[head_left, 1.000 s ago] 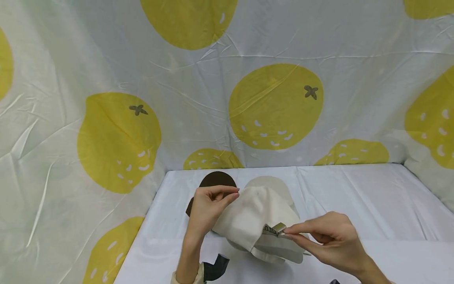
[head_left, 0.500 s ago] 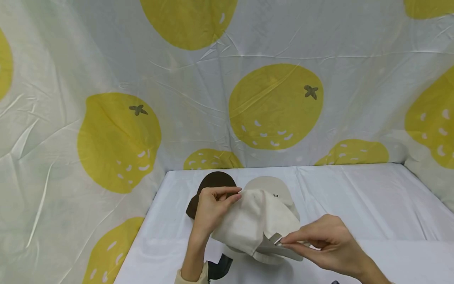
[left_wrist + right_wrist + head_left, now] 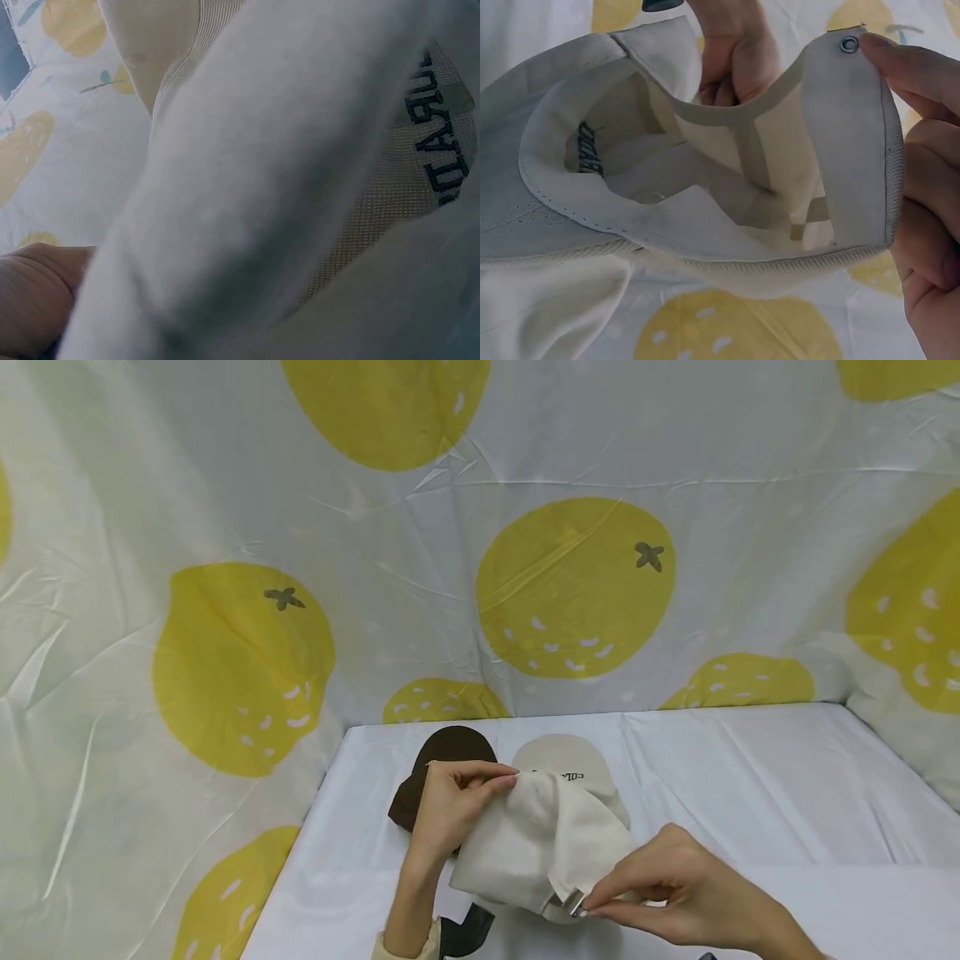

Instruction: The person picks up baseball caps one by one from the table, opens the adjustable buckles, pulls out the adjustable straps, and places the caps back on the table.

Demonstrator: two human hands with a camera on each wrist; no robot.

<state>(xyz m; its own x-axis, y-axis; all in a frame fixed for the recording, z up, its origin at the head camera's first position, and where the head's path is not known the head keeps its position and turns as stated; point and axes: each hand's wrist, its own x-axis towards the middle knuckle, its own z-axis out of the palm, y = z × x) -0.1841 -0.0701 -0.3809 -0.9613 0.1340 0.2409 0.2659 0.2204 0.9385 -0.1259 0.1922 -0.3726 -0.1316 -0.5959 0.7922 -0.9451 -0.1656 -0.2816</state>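
A cream baseball cap (image 3: pixel 517 847) hangs between my hands, its crown folded and its inside showing in the right wrist view. My left hand (image 3: pixel 459 803) pinches the cap's upper left edge between thumb and fingertips. Lower right, my right hand (image 3: pixel 678 893) pinches the end of the cap's back strap, at a small metal clasp (image 3: pixel 574 902). In the right wrist view a metal eyelet (image 3: pixel 850 45) sits beside the right fingertips. Behind the crown shows a beige rounded panel (image 3: pixel 562 752) with dark lettering. The left wrist view is mostly covered by pale fabric (image 3: pixel 247 165).
A dark brown cap (image 3: pixel 454 744) lies behind my left hand on the white-covered table (image 3: pixel 750 793). A lemon-print cloth (image 3: pixel 405 568) hangs at the back and left. A black wrist mount (image 3: pixel 467 933) sits on my left wrist.
My right hand has moved down and slightly left with the strap end, tipping the cap. More lettering on the beige panel shows. My left hand keeps its pinch, slightly lower and farther right.
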